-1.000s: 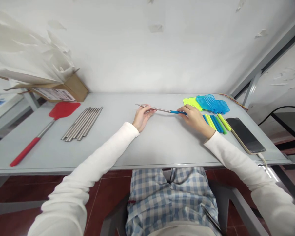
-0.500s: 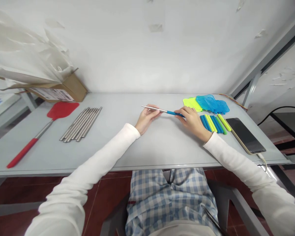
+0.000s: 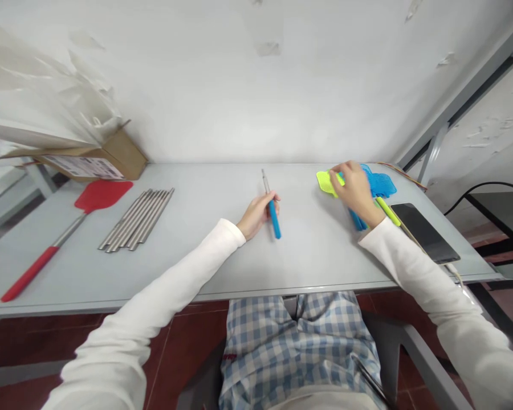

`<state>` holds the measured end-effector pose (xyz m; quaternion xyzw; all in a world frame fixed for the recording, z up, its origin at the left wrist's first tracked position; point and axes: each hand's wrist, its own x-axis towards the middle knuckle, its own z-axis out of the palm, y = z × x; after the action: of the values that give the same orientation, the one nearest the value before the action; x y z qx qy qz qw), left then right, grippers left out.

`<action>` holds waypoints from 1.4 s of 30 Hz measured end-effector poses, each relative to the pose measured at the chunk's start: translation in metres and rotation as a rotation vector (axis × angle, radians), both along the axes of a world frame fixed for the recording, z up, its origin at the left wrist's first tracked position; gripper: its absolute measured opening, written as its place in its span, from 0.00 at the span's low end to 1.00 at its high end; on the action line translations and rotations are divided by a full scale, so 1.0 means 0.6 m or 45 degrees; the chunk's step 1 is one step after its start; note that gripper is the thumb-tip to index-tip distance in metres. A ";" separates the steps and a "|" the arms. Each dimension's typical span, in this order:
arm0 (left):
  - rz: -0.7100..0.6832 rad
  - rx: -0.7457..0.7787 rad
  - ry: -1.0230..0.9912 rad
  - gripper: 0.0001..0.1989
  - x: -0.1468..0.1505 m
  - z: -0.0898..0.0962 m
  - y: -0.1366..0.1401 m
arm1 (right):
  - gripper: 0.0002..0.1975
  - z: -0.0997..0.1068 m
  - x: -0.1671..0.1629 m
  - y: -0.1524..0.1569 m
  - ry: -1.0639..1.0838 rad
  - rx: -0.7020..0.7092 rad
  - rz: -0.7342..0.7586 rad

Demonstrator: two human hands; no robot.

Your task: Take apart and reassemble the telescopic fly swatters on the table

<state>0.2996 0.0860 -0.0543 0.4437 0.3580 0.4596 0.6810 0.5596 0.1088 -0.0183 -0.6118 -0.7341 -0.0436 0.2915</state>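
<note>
- Head view, far left: we've got the red swatter [image 3: 70,230] lying slantwise, handle end close to the near edge of the surface [image 3: 316,250], the cardboard box [image 3: 126,155] beyond it.
- Next along, steel rods [image 3: 139,219] in a slanted bunch; open gray runs between them and our left hand [image 3: 256,216].
- Centre stage! Those left fingers are clamped on the blue-handled rod [image 3: 275,222], near where metal meets blue, bare tip toward the wall [image 3: 196,85].
- A steady pinch there suits us best, tip left exposed, well inside the near edge.
- Over to our right hand [image 3: 354,185], bent over lime mesh [image 3: 326,183] and blue mesh [image 3: 381,183]; whether its fingers have closed on anything, we can't tell.
- We'd peel one piece straight up, so its neighbours don't drag.
- Tighter room here: blue tubes [image 3: 358,221] and a lime tube [image 3: 388,212] crowd our wrist, the phone [image 3: 425,232] just beyond; mid-surface is our roomier path.
</note>
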 end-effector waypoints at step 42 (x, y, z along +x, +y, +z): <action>0.034 1.038 1.765 0.22 -0.033 0.030 -0.007 | 0.15 -0.035 -0.054 -0.010 1.879 -0.493 0.411</action>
<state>0.2799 0.0821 -0.0365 0.8374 0.5086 0.1821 0.0828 0.5272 0.1026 -0.0391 -0.4082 -0.4248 0.5464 0.5953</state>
